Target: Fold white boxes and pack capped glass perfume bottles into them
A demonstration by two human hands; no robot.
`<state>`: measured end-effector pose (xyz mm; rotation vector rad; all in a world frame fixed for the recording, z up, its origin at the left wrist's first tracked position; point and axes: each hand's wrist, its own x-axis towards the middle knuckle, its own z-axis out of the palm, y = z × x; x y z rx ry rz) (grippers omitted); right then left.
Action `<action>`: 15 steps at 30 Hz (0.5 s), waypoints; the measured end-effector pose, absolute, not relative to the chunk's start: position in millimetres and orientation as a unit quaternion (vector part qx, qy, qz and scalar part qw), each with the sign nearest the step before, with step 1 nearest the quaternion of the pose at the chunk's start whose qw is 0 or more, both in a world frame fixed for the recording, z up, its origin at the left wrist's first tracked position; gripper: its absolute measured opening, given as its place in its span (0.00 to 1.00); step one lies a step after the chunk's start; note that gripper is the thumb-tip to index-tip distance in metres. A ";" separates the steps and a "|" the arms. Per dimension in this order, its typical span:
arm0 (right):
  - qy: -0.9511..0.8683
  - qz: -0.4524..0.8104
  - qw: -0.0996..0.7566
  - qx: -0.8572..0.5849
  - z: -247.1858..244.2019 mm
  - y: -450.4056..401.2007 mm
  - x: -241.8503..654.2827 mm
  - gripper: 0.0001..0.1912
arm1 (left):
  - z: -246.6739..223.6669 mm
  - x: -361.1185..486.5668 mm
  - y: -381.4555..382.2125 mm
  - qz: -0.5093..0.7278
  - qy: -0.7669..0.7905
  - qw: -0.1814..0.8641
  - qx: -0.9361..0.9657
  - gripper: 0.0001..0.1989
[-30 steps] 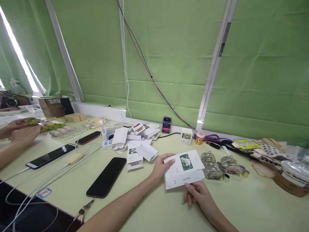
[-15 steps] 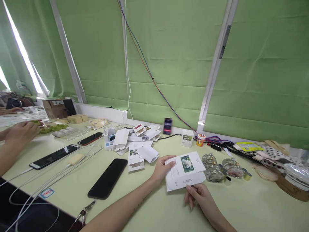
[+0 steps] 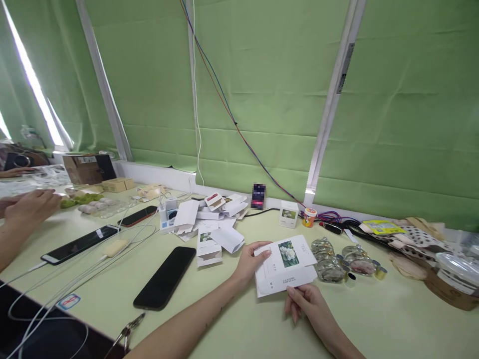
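A flat, unfolded white carton [image 3: 279,276] with a white flower picture is held over the table. My left hand [image 3: 251,263] grips its left edge, thumb on top and the other fingers partly hidden behind it. At the lower edge my right hand [image 3: 302,300] pinches the card between thumb and fingers. To the left lies a loose pile of white folded cartons [image 3: 209,222]. Just right of the held carton are several glass bottles [image 3: 329,264] with small gold caps [image 3: 380,272] near them. An upright white box [image 3: 288,214] stands behind.
A large black phone [image 3: 164,278], keys [image 3: 129,330], another phone [image 3: 80,244] and white cables lie to the left. Another person's hands [image 3: 32,209] are at the far left. An orange-and-white jar [image 3: 309,218] stands behind; a clear-lidded tub [image 3: 454,284] is at the right.
The view has shifted slightly, moving most things a little left in the picture. My hands keep the same hold on the carton. The other person's hands have moved slightly left.
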<state>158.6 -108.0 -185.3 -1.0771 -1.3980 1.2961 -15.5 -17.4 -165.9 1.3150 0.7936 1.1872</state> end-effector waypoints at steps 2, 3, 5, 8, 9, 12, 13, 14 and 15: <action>-0.567 0.527 0.461 -0.433 -185.5 -108.3 158.8 0.26 | -166.5 -15.4 -17.0 0.504 0.337 0.566 0.559 0.21; -0.567 0.527 0.461 -0.433 -185.8 -108.4 158.9 0.26 | -166.7 -15.3 -17.0 0.504 0.336 0.566 0.558 0.21; -0.567 0.527 0.462 -0.433 -186.6 -108.3 159.3 0.25 | -166.6 -15.2 -17.1 0.505 0.336 0.566 0.558 0.20; -0.567 0.529 0.463 -0.430 -188.4 -107.4 159.8 0.25 | -166.0 -15.1 -17.7 0.505 0.337 0.566 0.558 0.20; -0.567 0.530 0.463 -0.428 -189.0 -107.0 159.9 0.25 | -165.7 -15.1 -17.9 0.504 0.337 0.566 0.558 0.20; -0.564 0.533 0.463 -0.428 -189.7 -106.0 159.8 0.25 | -164.9 -15.1 -18.7 0.503 0.339 0.566 0.557 0.20; -0.564 0.533 0.463 -0.429 -189.5 -106.0 159.6 0.25 | -164.5 -15.1 -18.9 0.503 0.340 0.566 0.557 0.20; -0.563 0.533 0.462 -0.430 -189.2 -106.0 159.4 0.25 | -164.2 -15.2 -19.1 0.503 0.340 0.567 0.557 0.20; -0.563 0.532 0.462 -0.432 -188.7 -106.2 159.2 0.26 | -163.9 -15.2 -19.2 0.502 0.341 0.567 0.557 0.21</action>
